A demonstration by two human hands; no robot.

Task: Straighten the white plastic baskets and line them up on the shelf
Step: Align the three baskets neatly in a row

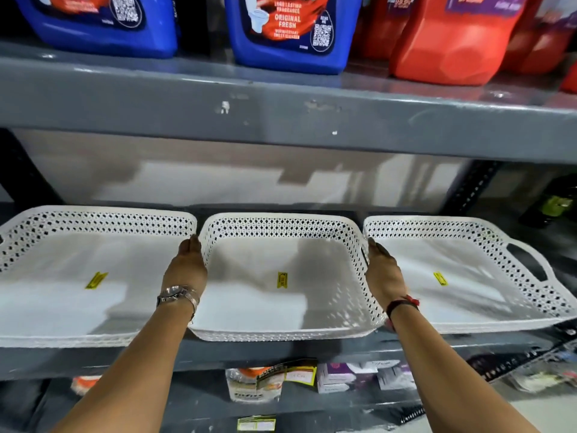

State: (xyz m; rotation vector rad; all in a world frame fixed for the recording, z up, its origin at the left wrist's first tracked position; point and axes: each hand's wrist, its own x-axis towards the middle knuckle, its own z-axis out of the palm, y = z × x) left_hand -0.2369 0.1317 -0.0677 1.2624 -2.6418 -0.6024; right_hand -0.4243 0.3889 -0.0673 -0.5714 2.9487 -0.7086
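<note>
Both hands flat against the middle basket [282, 276], one on each side wall. Left hand [187, 265] presses the left wall, fingers straight and pointing toward the back of the shelf, palm facing inward; a metal watch [178, 294] sits on that wrist. Right hand [383, 270] mirrors it on the right wall, fingers extended, palm in; a dark band with a red bit [402, 303] on the wrist. Neither hand curls over the rim: the basket is squeezed between open palms, not gripped by closed fingers.

Head view, shelf [218, 354]: three white perforated baskets side by side on the grey shelf. Left basket [78, 276] nearly touches the middle one at the back corner. Right basket [462, 276] sits just beside the middle one, angled a little, its cut-out handle toward the right. Middle basket's front edge overhangs the shelf lip slightly. Each basket has a yellow sticker on its floor.

Above: blue jugs [290, 32] and red jugs [452, 42] on the upper shelf. Below: small packets, blurred.
</note>
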